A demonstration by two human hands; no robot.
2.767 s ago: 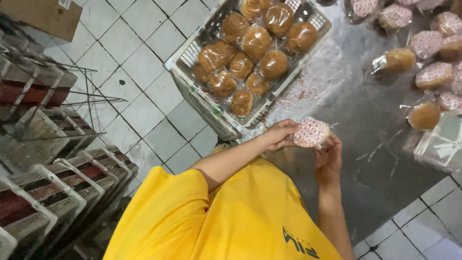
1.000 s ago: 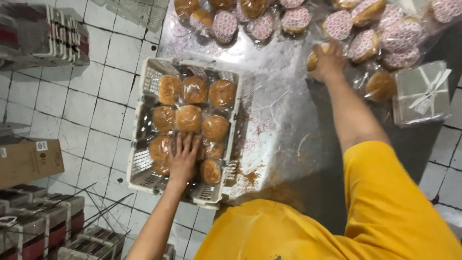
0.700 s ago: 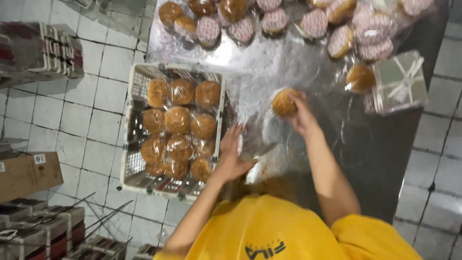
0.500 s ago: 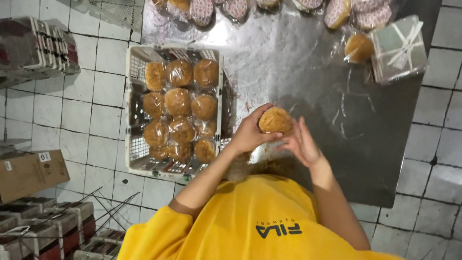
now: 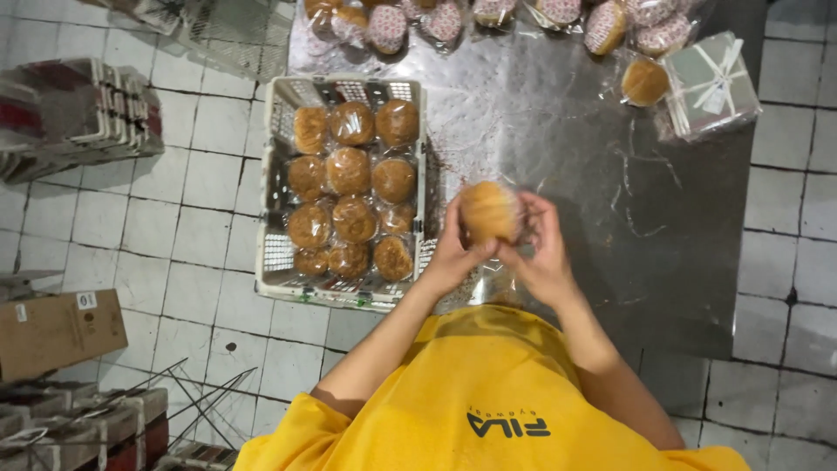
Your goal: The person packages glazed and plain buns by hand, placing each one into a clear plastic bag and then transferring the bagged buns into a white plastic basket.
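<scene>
Fingers of both hands, left hand (image 5: 449,253) and right hand (image 5: 545,253), still pinch the bun (image 5: 488,212), now nearer the crate (image 5: 279,253).

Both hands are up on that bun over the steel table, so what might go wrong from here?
The bun is pinched between the left hand and right hand in midair and looks blurred; it may slip onto the table. The crate overhangs the table edge above the tiled floor, so a bump might tip it.

Scratched shiny metal table (image 5: 610,201); glossy film-wrapped bun (image 5: 488,212); plastic crate (image 5: 272,253).
</scene>
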